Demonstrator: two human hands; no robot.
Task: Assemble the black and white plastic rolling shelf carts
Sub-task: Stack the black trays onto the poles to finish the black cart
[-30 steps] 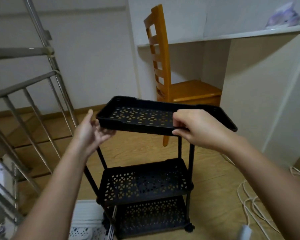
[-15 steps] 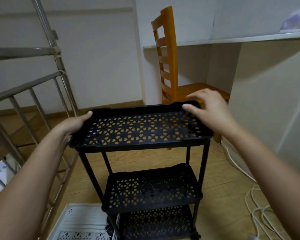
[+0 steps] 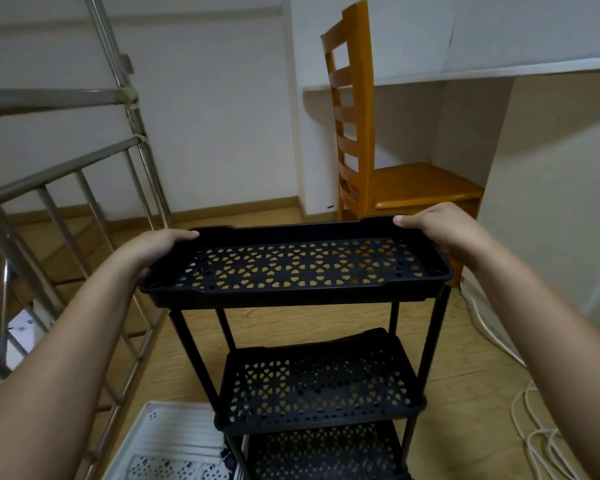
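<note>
**Both hands grip the top tray on the black cart**

Two bare forearms reach forward from the lower corners of the view. Between them, low at the left, a white tray (image 3: pixel 177 441) with perforated panels lies flat on the wooden floor (image 3: pixel 291 323), just beside the foot of the black cart (image 3: pixel 432 341). A loose white cable (image 3: pixel 534 434) coils on the floor to the right of the cart.

The cart stands upright. Its bottom tray (image 3: pixel 326 455) and middle tray (image 3: pixel 319 379) are joined by thin black posts (image 3: pixel 192 351), which rise on to the top tray (image 3: pixel 291 296). That tray lies level across the post tops. Whether it is pressed fully home on them cannot be told.

The left hand (image 3: pixel 153 251) clasps the tray's left end, thumb laid along the upper rim and fingers hidden below. The right hand (image 3: pixel 440 230) clasps the right end the same way, thumb on the rim and fingers wrapped round the outer edge.

A metal railing (image 3: pixel 63 173) slants across the left side. Beyond the cart a wooden chair (image 3: pixel 420 185) with a slatted back stands under a white ledge (image 3: pixel 465 76), against pale walls.
</note>
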